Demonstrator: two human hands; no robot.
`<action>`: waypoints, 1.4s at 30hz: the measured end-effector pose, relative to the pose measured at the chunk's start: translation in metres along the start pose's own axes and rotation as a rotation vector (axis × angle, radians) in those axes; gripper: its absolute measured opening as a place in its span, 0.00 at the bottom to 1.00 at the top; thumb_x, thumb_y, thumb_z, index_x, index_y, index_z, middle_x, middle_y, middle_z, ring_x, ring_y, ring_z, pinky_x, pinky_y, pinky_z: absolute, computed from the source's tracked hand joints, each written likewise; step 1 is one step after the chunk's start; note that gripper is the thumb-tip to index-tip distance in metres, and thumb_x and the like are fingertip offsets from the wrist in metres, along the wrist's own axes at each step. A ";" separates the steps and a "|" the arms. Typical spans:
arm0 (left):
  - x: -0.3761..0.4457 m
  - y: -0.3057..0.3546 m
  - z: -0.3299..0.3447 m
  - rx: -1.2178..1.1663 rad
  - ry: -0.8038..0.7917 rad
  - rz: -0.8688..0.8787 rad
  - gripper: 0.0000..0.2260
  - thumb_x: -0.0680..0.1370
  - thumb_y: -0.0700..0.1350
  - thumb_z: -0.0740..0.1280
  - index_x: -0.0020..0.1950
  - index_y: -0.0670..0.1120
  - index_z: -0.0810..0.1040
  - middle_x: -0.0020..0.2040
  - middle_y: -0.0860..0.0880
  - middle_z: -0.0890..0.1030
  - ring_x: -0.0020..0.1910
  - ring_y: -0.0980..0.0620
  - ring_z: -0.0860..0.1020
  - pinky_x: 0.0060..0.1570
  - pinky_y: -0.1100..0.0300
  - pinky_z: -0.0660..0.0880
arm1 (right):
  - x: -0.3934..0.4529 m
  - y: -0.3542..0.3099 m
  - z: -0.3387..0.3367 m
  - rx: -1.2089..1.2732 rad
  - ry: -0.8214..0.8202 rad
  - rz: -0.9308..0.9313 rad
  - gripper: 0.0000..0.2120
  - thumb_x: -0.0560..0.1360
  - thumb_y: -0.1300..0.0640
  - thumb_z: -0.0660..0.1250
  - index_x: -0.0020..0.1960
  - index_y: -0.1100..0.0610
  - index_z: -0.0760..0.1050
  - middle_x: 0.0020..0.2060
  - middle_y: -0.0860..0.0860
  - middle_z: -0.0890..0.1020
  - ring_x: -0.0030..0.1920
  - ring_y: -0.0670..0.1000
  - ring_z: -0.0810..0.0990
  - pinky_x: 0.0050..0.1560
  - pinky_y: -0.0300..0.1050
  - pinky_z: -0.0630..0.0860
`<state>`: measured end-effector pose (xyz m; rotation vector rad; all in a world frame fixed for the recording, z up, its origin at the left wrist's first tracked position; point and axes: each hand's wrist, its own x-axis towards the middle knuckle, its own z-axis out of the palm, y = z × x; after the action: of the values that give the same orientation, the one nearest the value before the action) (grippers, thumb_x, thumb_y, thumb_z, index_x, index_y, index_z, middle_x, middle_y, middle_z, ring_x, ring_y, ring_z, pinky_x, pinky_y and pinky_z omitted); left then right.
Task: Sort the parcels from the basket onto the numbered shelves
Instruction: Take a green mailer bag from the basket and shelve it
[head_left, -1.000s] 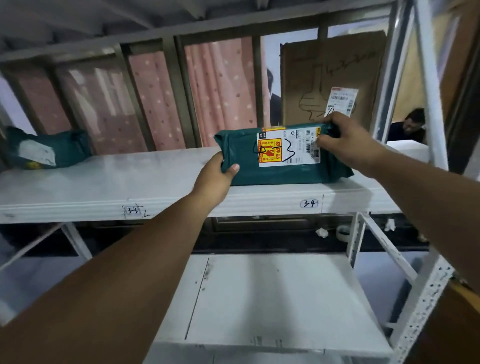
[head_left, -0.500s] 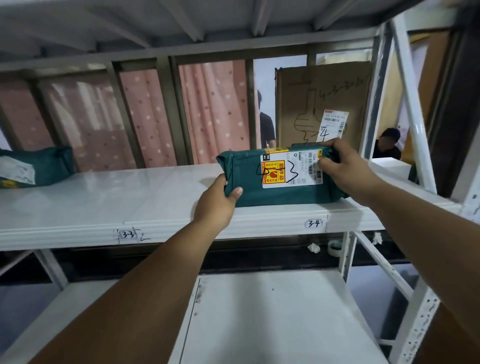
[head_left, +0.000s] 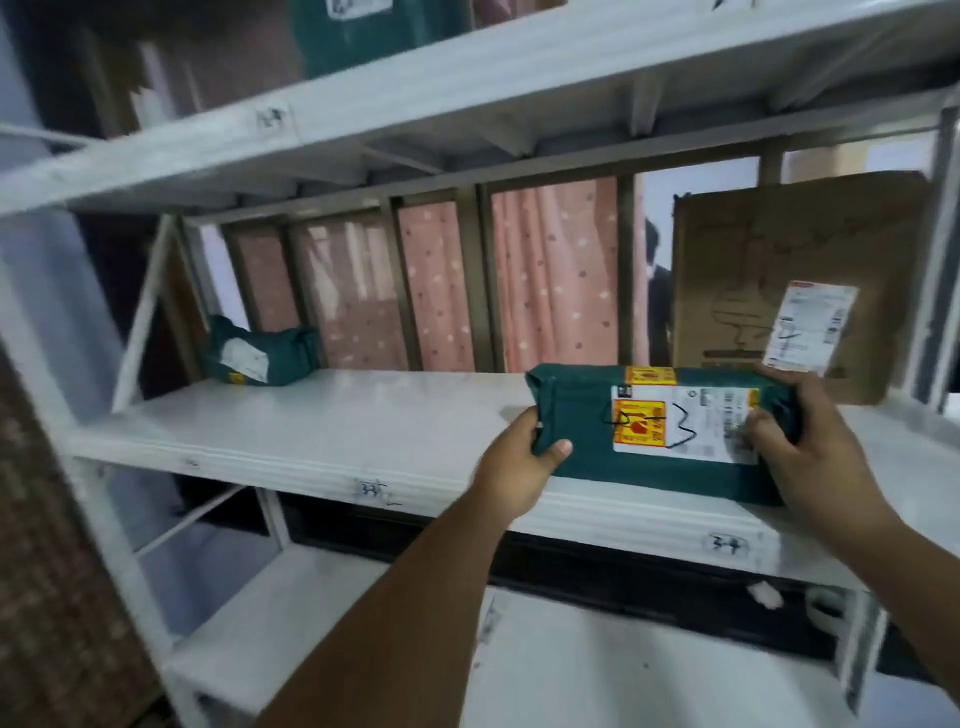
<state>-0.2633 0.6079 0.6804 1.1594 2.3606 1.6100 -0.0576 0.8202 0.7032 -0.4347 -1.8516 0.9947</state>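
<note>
A dark green parcel (head_left: 587, 415) with a white and yellow label lies on the white middle shelf (head_left: 363, 431), near its front edge. My left hand (head_left: 524, 457) grips the parcel's left end, and my right hand (head_left: 810, 452) grips its right end. Handwritten number tags mark the shelf's front lip, one (head_left: 375, 489) left of the parcel and one (head_left: 730, 545) below it. The basket is out of view.
A second green parcel (head_left: 260, 353) lies at the shelf's far left. A cardboard box (head_left: 753, 270) with a label stands behind the held parcel. An upper shelf (head_left: 467, 88) carries another green parcel (head_left: 363, 26). A lower shelf (head_left: 623, 670) lies beneath. White uprights frame both sides.
The view has swung left and up, so the upper shelf and left upright now show. Both hands still hold the parcel on the shelf; it sits slightly more angled.
</note>
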 end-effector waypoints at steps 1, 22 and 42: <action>0.003 -0.004 0.001 -0.019 0.007 -0.012 0.19 0.74 0.61 0.69 0.64 0.71 0.75 0.64 0.58 0.84 0.64 0.54 0.82 0.69 0.45 0.77 | 0.001 0.003 0.001 0.001 0.021 -0.008 0.17 0.81 0.58 0.66 0.62 0.38 0.70 0.56 0.51 0.80 0.52 0.55 0.80 0.52 0.50 0.75; -0.018 0.075 -0.054 -0.239 -0.026 -0.114 0.17 0.80 0.38 0.74 0.69 0.41 0.79 0.61 0.48 0.87 0.62 0.50 0.85 0.64 0.58 0.79 | 0.032 -0.058 -0.052 0.122 -0.304 0.022 0.22 0.77 0.62 0.73 0.55 0.35 0.76 0.57 0.42 0.83 0.55 0.34 0.78 0.55 0.21 0.67; -0.181 0.078 -0.104 -0.218 0.067 -0.489 0.16 0.81 0.39 0.68 0.67 0.52 0.79 0.61 0.51 0.86 0.57 0.53 0.86 0.52 0.52 0.83 | -0.045 -0.068 -0.009 0.267 -0.541 -0.016 0.16 0.78 0.60 0.72 0.65 0.55 0.78 0.58 0.50 0.83 0.52 0.44 0.84 0.56 0.39 0.80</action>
<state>-0.1367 0.4306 0.7288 0.4458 2.1972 1.6800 -0.0196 0.7537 0.7327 0.0191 -2.1417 1.4263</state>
